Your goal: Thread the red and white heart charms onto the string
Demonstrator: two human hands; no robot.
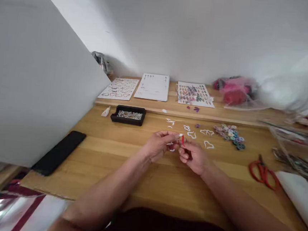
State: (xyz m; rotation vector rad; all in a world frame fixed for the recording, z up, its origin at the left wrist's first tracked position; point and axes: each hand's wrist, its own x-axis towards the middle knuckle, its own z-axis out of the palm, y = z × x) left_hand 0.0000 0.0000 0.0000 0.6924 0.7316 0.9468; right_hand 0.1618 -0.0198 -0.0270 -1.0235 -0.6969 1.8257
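My left hand (162,144) is closed in a pinch on a small white piece at the middle of the wooden table (108,144). Close against it on the right, my right hand (192,156) pinches a small red piece (182,140) that stands nearly upright between the fingertips. The two hands almost touch. Just beyond them lie several thin white wavy outline pieces, one of them (209,145) to the right of my right hand. A small purple piece (197,125) and a heap of pastel rings (231,135) lie farther back.
A black tray (128,115) of small beads and a small white tube (105,111) stand back left. A black phone-like slab (59,152) lies left. Red-handled scissors (264,173) and a white roll (298,196) are at right. Printed sheets (153,87) and a pink bag (235,92) lie on the rear ledge.
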